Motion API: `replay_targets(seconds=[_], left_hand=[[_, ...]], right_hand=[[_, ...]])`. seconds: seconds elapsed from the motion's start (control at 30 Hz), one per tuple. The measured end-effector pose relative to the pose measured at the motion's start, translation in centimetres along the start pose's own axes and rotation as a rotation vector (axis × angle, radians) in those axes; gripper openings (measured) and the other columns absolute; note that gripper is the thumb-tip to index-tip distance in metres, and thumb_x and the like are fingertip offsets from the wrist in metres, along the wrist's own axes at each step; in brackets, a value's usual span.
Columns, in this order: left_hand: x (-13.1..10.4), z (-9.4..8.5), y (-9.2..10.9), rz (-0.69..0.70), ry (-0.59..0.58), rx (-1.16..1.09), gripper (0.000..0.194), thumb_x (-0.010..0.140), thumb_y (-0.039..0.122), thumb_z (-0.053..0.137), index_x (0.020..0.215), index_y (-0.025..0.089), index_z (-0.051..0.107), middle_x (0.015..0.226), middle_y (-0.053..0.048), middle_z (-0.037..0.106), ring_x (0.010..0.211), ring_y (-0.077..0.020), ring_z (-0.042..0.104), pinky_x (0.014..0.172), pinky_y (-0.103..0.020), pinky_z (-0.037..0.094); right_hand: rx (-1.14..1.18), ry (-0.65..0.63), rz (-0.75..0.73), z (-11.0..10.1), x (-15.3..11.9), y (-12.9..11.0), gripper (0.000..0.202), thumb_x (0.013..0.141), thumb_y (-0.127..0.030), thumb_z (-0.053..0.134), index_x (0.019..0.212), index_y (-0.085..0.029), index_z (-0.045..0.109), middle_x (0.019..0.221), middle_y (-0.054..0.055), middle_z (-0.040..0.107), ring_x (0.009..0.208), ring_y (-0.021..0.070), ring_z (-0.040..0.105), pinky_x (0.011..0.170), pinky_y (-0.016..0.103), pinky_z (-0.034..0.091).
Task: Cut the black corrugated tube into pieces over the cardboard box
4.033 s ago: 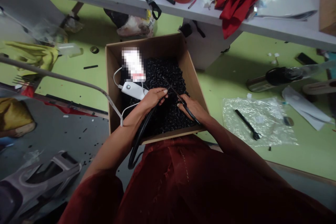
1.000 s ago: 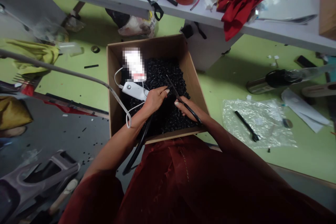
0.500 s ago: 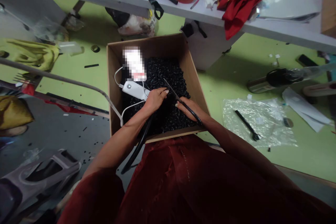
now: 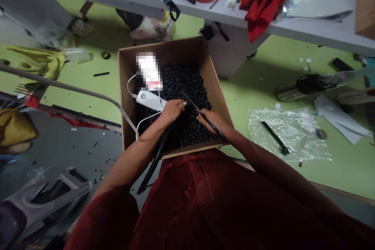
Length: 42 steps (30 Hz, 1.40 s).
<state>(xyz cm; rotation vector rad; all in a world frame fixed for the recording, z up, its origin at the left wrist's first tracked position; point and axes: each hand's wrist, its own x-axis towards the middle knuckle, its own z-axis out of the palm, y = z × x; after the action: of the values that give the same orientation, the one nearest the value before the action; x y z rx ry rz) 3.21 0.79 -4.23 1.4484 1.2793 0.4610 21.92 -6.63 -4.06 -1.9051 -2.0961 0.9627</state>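
My left hand [image 4: 174,111] is closed over the cardboard box, its fingers pinched on one end of a bundle of black tubing [image 4: 158,160]. From under that hand the bundle runs back over the box's near edge and hangs down. My right hand [image 4: 213,121] grips a pair of scissors [image 4: 191,102], with the blades pointing up and left, just right of my left fingertips. A black scissor handle loops back over my right wrist. Small cut black pieces [image 4: 187,82] fill the cardboard box [image 4: 218,82] below both hands. Exactly what lies between my left fingertips is too dark to see.
A white power bank [image 4: 149,100] with cables lies in the box beside a blurred-out white object [image 4: 149,71]. A clear plastic bag [image 4: 307,136] lies right, under a black strip [image 4: 274,136]. A grey shelf [image 4: 178,15] crosses ahead; a metal bottle [image 4: 288,91] lies far right.
The whole view has shifted very slightly. Both hands keep nearly the same place and hold, and the scissor tip sits a touch lower.
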Motion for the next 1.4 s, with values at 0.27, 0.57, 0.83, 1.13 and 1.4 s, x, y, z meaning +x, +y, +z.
replay_targets(seconds=[0.27,0.57,0.83,1.13,1.4], left_hand=[[-0.5,0.1,1.2,-0.143,-0.1,-0.179,0.032,0.087,0.032,0.05,0.06,0.016,0.05,0.042,0.005,0.036,0.037,-0.0055,0.032,0.04,-0.021,0.023],[-0.7,-1.1,2.2,-0.172,-0.22,-0.566,0.03,0.076,0.005,0.056,0.105,0.008,0.057,0.067,0.001,0.058,0.044,-0.0039,0.044,0.041,-0.019,0.031],[-0.9,-1.7,2.4,-0.149,-0.273,-0.678,0.024,0.081,0.014,0.06,0.105,0.01,0.062,0.084,-0.005,0.066,0.052,-0.0049,0.05,0.047,-0.02,0.041],[-1.3,-2.0,3.1,-0.12,-0.225,-0.731,0.023,0.086,0.018,0.056,0.107,0.011,0.059,0.072,-0.001,0.054,0.047,-0.0029,0.041,0.037,-0.015,0.025],[-1.2,-2.3,3.1,-0.078,-0.194,-0.694,0.021,0.08,0.03,0.065,0.089,0.012,0.06,0.065,0.003,0.046,0.043,-0.0013,0.034,0.035,-0.014,0.019]], right_hand=[[0.154,0.062,0.099,-0.8,-0.1,-1.2,0.017,0.089,-0.036,0.044,0.081,-0.022,0.051,0.067,0.001,0.059,0.062,0.0159,0.058,0.058,0.025,0.041],[0.503,0.112,0.177,-1.3,-0.8,-1.0,0.019,0.088,-0.042,0.045,0.092,-0.023,0.049,0.061,-0.005,0.052,0.046,0.0103,0.052,0.044,0.02,0.043],[0.476,0.142,0.148,-1.5,-0.7,-1.2,0.022,0.089,-0.041,0.045,0.098,-0.023,0.052,0.066,-0.003,0.058,0.053,0.0122,0.057,0.055,0.024,0.048],[0.347,0.116,0.127,-1.9,-0.9,-1.6,0.036,0.091,-0.048,0.042,0.113,-0.021,0.054,0.084,0.005,0.068,0.065,0.0177,0.065,0.069,0.032,0.051],[0.251,0.153,0.07,-1.6,-0.7,-1.3,0.041,0.09,-0.05,0.042,0.116,-0.021,0.052,0.105,0.01,0.068,0.091,0.0258,0.066,0.08,0.038,0.049]])
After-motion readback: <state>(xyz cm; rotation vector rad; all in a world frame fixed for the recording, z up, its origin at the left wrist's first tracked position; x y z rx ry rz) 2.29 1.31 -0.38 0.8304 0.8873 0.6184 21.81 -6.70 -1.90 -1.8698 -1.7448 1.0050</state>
